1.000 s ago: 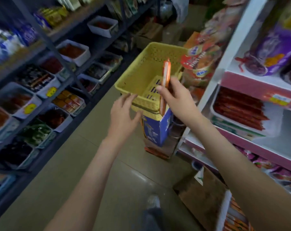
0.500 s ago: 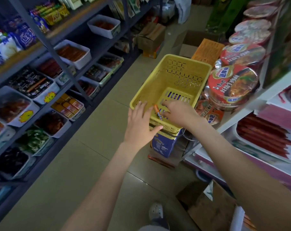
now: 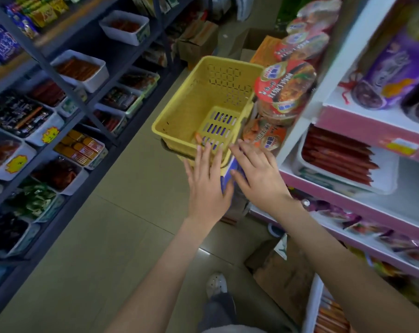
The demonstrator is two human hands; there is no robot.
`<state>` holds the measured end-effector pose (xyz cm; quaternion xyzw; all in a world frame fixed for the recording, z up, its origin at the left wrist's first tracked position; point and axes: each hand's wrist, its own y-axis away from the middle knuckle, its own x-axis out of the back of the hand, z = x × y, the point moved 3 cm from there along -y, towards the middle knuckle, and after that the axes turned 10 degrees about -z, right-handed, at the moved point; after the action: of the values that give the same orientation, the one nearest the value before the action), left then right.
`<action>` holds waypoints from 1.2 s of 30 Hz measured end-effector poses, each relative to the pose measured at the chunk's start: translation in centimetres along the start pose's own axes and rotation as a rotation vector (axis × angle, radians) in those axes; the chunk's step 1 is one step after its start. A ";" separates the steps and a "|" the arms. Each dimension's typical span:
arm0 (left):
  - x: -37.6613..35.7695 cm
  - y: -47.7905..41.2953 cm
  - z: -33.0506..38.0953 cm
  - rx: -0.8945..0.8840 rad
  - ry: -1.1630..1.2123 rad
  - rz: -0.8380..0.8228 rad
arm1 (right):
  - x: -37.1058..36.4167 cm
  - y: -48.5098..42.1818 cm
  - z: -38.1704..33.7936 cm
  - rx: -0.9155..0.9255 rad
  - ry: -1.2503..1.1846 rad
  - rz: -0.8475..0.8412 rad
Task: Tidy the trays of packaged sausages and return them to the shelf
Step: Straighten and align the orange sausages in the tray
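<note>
A yellow plastic basket (image 3: 194, 102) stands on a blue box in the aisle. One orange packaged sausage (image 3: 198, 138) lies on its slotted bottom near the front wall. My left hand (image 3: 207, 181) hovers at the basket's near rim, fingers straight, holding nothing. Just right of it, my right hand (image 3: 256, 174) is spread open and empty. A white tray of red sausages (image 3: 386, 181) sits on the pink shelf at the right.
Dark shelving on the left carries several white trays of snacks (image 3: 79, 70). Instant noodle bowls (image 3: 285, 85) are stacked beside the basket. Cardboard boxes (image 3: 198, 42) stand on the floor behind, another by my foot. Bare tiled floor (image 3: 122, 212) runs between the shelves.
My right hand carried the orange sausage down into the basket, let it go and drew back to the near rim. My left hand stayed open by the rim.
</note>
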<state>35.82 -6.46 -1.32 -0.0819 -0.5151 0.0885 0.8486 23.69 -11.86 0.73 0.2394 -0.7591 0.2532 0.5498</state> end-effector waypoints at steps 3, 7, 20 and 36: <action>-2.7 3.4 4.3 -0.026 -0.021 0.002 | -0.8 5.4 2.0 -0.067 -0.048 -0.046; -9.4 8.8 10.1 -0.091 -0.049 -0.117 | -2.5 14.6 6.5 -0.167 -0.076 -0.124; -33.4 25.6 23.5 -0.241 -0.185 -0.998 | -14.9 50.2 22.2 -0.684 -0.218 -0.543; -52.3 27.1 22.5 -0.341 -0.320 -1.056 | -30.9 53.6 26.0 -0.774 0.069 -0.479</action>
<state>-9.66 8.70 -42.23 0.0652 -0.6151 -0.4200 0.6641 -20.57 14.51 -42.22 0.1767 -0.7024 -0.1756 0.6667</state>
